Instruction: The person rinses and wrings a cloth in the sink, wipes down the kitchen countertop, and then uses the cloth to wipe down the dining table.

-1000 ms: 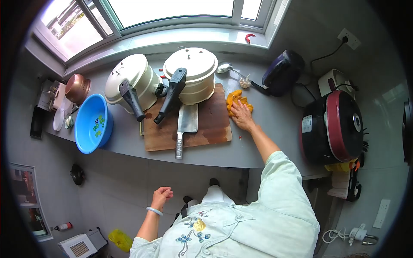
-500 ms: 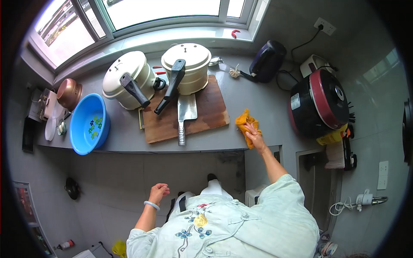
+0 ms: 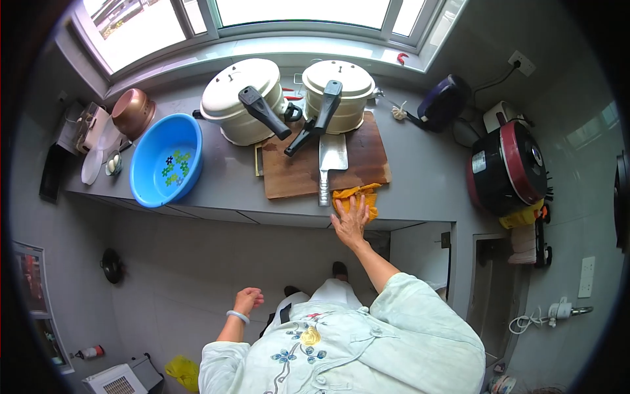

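My right hand [image 3: 352,222] presses an orange cloth [image 3: 357,194] against the front edge of the counter. Its fingers are spread over the cloth and keep hold of it. The cloth touches the near edge of a wooden cutting board [image 3: 289,177], right beside the handle of a cleaver [image 3: 333,154]. That cleaver lies on the board with its handle toward me. My left hand [image 3: 249,300] hangs over the floor in front of my body, loosely curled, with nothing visible in it.
Two cream pressure cookers [image 3: 241,98] [image 3: 340,92] with black handles stand at the board's back. A blue basin [image 3: 141,167] and a copper-coloured pot [image 3: 131,111] are left. On the right are a dark kettle [image 3: 446,102], a red-black rice cooker [image 3: 502,167] and a sink [image 3: 482,289].
My right hand has slid the cloth left along the counter, up to the board's edge near the cleaver. The view has shifted. My left hand stays low and curled.
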Tool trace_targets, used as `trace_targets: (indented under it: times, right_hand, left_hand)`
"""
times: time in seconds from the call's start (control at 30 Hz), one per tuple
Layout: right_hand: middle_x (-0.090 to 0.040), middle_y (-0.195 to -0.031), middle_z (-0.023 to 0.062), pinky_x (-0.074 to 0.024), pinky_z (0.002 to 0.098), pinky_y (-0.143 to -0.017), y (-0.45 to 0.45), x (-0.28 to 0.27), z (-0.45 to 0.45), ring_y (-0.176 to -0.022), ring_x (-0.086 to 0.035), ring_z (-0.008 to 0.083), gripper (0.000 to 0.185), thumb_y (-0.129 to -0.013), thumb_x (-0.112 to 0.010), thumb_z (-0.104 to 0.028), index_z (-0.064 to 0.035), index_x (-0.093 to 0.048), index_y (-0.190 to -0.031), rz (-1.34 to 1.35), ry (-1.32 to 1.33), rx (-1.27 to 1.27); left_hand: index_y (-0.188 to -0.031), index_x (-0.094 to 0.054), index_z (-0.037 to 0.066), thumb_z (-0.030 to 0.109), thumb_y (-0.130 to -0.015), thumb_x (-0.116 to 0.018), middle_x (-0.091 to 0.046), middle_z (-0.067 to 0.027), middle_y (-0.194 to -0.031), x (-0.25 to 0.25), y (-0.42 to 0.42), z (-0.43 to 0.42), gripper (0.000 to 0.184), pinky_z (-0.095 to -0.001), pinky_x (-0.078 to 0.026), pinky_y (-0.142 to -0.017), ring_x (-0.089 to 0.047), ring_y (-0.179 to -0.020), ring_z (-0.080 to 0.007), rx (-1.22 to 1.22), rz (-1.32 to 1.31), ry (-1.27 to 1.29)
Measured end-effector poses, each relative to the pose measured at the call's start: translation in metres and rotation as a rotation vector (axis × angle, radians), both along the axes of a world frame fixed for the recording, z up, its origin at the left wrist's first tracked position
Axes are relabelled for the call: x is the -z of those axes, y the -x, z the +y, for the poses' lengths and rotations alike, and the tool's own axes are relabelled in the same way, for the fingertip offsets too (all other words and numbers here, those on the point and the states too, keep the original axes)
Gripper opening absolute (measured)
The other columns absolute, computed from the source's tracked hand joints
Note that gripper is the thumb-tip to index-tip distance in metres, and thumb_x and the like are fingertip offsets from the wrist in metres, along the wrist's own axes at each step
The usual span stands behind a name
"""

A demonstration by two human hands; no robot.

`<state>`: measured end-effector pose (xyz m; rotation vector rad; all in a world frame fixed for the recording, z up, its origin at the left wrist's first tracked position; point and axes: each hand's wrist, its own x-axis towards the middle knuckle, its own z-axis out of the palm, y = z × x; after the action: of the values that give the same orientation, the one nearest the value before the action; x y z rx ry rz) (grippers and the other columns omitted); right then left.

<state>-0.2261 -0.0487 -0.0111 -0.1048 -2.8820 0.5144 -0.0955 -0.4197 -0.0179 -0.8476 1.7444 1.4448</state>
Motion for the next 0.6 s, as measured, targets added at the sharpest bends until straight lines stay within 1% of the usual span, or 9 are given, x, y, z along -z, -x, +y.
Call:
trace_targets:
  times: [0.07,0.13,0.27,0.33,0.4,0.47,0.53,0.57,0.6]
  right_hand:
    - [-0.025,-0.136,0.0172,-0.0050,0.0545,-0.104,0.001,0.000,-0.012,-0.133,-0.003,0.0404,0.047,-0.082,-0.055,-0.038,-0.0188,-0.049,-0.124,0.017,-0.066,0.012]
    - [-0.027,-0.135,0.0170,-0.0068,0.0555,-0.104,0.002,0.008,-0.024,-0.132,-0.005,0.0408,0.047,-0.082,-0.055,-0.038,-0.0181,-0.050,-0.124,0.040,-0.067,-0.003]
    - [-0.028,-0.133,0.0179,-0.0104,0.0562,-0.103,0.007,0.017,-0.052,-0.131,-0.009,0.0405,0.042,-0.082,-0.055,-0.035,-0.0138,-0.053,-0.118,0.105,-0.142,0.088]
    - [-0.028,-0.133,0.0185,-0.0108,0.0563,-0.103,0.009,0.025,-0.058,-0.131,-0.011,0.0401,0.039,-0.082,-0.055,-0.034,-0.0145,-0.053,-0.116,0.114,-0.201,0.128]
    - [-0.028,-0.134,0.0173,-0.0115,0.0554,-0.104,0.011,0.029,-0.060,-0.131,-0.012,0.0389,0.036,-0.083,-0.054,-0.033,-0.0166,-0.055,-0.115,0.137,-0.218,0.158]
    - [-0.028,-0.134,0.0152,-0.0123,0.0542,-0.104,0.010,0.031,-0.058,-0.132,-0.012,0.0366,0.034,-0.084,-0.053,-0.034,-0.0184,-0.056,-0.115,0.150,-0.242,0.151]
    - [-0.029,-0.135,0.0128,-0.0131,0.0531,-0.104,0.012,0.040,-0.055,-0.133,-0.012,0.0344,0.033,-0.086,-0.050,-0.035,-0.0207,-0.056,-0.116,0.218,-0.265,0.159]
    - [-0.030,-0.135,0.0117,-0.0137,0.0524,-0.104,0.013,0.038,-0.057,-0.133,-0.014,0.0335,0.033,-0.088,-0.048,-0.035,-0.0249,-0.055,-0.118,0.137,-0.293,0.206]
    - [-0.030,-0.137,0.0094,-0.0147,0.0483,-0.104,0.016,0.048,-0.051,-0.133,-0.016,0.0301,0.035,-0.089,-0.045,-0.038,-0.0335,-0.050,-0.124,0.099,-0.362,0.230]
  left_hand:
    - [-0.094,-0.060,0.006,0.016,-0.084,-0.055,-0.064,-0.0061,-0.082,-0.004,-0.005,-0.013,0.015,-0.0259,-0.047,-0.060,-0.061,-0.068,-0.0133,-0.042,-0.008,0.011]
    - [-0.094,-0.060,0.006,0.016,-0.084,-0.055,-0.064,-0.0061,-0.082,-0.005,-0.011,-0.030,0.015,-0.0260,-0.047,-0.060,-0.061,-0.068,-0.0132,-0.086,-0.009,0.022]
    - [-0.095,-0.060,0.007,0.017,-0.085,-0.054,-0.063,-0.0058,-0.083,-0.003,-0.023,-0.064,0.015,-0.0259,-0.047,-0.061,-0.061,-0.068,-0.0131,-0.172,-0.021,0.018]
    - [-0.096,-0.060,0.007,0.017,-0.085,-0.054,-0.063,-0.0057,-0.084,0.000,-0.028,-0.084,0.016,-0.0257,-0.047,-0.062,-0.061,-0.069,-0.0130,-0.216,-0.007,0.010]
    - [-0.097,-0.059,0.007,0.018,-0.085,-0.054,-0.063,-0.0056,-0.085,0.000,-0.029,-0.103,0.016,-0.0255,-0.047,-0.062,-0.061,-0.070,-0.0128,-0.257,0.008,0.003]
    - [-0.099,-0.059,0.007,0.020,-0.087,-0.053,-0.063,-0.0059,-0.089,-0.004,-0.022,-0.119,0.019,-0.0260,-0.049,-0.066,-0.062,-0.074,-0.0139,-0.239,0.039,-0.014]
    - [-0.099,-0.059,0.008,0.022,-0.086,-0.054,-0.063,-0.0052,-0.088,-0.006,-0.009,-0.132,0.020,-0.0246,-0.047,-0.062,-0.060,-0.071,-0.0123,-0.280,0.103,-0.031]
    - [-0.100,-0.059,0.009,0.024,-0.087,-0.054,-0.063,-0.0048,-0.088,-0.003,-0.001,-0.139,0.021,-0.0244,-0.047,-0.064,-0.060,-0.072,-0.0120,-0.282,0.141,-0.055]
    - [-0.101,-0.059,0.009,0.027,-0.086,-0.055,-0.063,-0.0046,-0.089,-0.015,0.009,-0.142,0.023,-0.0248,-0.046,-0.066,-0.060,-0.074,-0.0116,-0.287,0.183,-0.066]
